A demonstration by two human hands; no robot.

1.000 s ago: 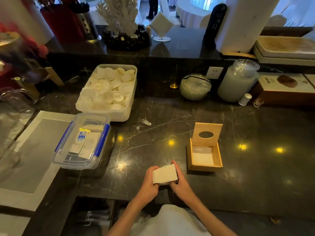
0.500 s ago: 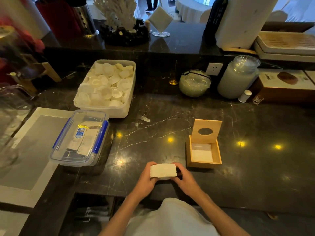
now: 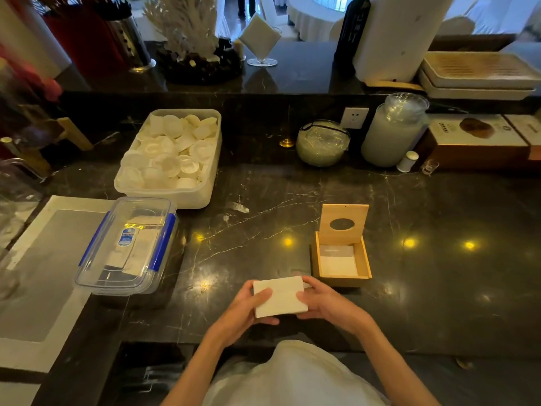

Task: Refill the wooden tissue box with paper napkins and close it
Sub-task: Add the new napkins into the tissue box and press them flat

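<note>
Since half a second ago the white stack of paper napkins [image 3: 279, 296] has tipped from edge-on to flat face up, probably to square it up for dropping in. Left hand [image 3: 243, 313] and right hand [image 3: 325, 303] grip its two ends, thumbs on top, fingers curled under. It's held over the black marble counter [image 3: 439, 288], just beside the light wooden tissue box [image 3: 341, 281]. The box's hinged lid with the oval hole [image 3: 343, 222] stands open, with a few napkins low inside. A clear blue-clipped plastic tub [image 3: 128, 244] sits well off left.
</note>
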